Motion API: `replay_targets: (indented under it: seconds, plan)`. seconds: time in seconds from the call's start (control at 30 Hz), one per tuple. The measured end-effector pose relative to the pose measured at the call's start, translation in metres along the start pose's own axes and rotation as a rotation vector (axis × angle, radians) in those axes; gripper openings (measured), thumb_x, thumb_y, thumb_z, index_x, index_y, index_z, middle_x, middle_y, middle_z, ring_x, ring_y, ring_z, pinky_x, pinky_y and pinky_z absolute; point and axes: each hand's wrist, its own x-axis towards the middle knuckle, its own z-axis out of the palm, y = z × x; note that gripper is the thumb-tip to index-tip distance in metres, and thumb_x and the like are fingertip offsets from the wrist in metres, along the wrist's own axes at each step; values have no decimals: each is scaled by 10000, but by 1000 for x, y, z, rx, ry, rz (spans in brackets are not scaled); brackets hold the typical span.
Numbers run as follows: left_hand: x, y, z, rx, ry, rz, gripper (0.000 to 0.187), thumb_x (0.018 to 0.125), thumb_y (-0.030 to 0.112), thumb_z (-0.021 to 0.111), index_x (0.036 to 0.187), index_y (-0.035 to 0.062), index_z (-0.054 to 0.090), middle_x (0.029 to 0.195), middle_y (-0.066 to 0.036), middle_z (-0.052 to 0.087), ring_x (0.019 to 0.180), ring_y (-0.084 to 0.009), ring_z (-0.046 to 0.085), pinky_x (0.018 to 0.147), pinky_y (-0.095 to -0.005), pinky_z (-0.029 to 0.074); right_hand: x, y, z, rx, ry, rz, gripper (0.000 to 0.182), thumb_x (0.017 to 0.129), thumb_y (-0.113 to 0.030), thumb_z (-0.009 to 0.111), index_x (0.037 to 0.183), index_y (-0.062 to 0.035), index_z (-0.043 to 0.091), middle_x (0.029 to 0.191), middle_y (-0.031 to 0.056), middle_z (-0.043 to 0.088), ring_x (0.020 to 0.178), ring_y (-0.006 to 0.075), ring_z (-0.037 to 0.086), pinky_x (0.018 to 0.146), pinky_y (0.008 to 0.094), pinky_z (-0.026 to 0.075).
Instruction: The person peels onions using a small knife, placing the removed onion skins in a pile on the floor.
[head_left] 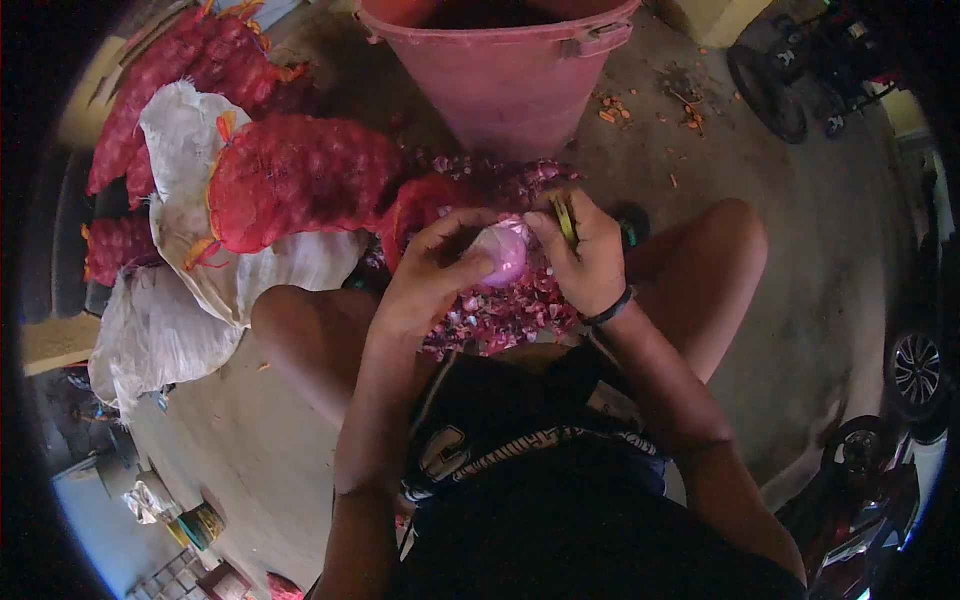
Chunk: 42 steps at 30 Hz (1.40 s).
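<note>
A pale purple, shiny peeled onion is in my left hand, its fingers wrapped round the left side. My right hand is closed round a small yellow-green handled tool, with thumb and fingertips at the onion's upper right. The tool's blade cannot be made out. Below both hands lies a heap of red-purple onion skins between my legs. Just beyond my left hand is the open end of a red mesh bag.
A large pink bin stands ahead. Full red mesh sacks and white sacks lie at the left. Orange scraps dot the floor beyond my right knee. Wheeled vehicles stand at the right edge.
</note>
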Motion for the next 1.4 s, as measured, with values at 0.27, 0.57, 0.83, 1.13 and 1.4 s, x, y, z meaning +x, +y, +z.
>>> replay_targets:
  seconds: [0.27,0.57,0.83,1.13,1.4]
  plan:
    - [-2,-7,-12,-124,-122,17,569,799,-11,712,1317,-26,477,1221,-88,580,1078,-161,592,944,-303,486,5,18,3,-93,68,-38,141,908,-94,647,977,12,585,770,110,624,671,166,563,670,291,481]
    - [1,0,-10,-140,93,145,505,815,-9,713,1267,22,490,1195,-79,586,1090,-169,579,940,-309,477,-3,0,-6,-117,-194,-174,529,921,-199,622,1389,-20,455,1076,235,599,976,396,611,837,399,495]
    - [-4,0,-21,-23,166,197,485,800,-26,724,1233,21,512,1166,-76,591,1059,-155,579,928,-304,483,-2,-3,9,-64,-425,-201,513,950,-148,566,1430,-35,426,1110,216,624,943,366,625,838,388,509]
    - [-13,9,-25,-116,31,138,600,767,-33,738,1310,0,485,1206,-85,573,1092,-163,574,943,-308,479,4,3,11,654,-436,323,427,1027,-201,480,1422,-42,461,777,-19,503,641,63,436,590,224,393]
    - [1,-1,-20,-77,136,126,608,763,-54,726,1309,35,474,1229,-93,556,1122,-183,557,964,-319,468,6,3,10,723,-322,466,451,1031,-282,482,1418,-51,466,757,-31,485,594,50,416,526,200,341]
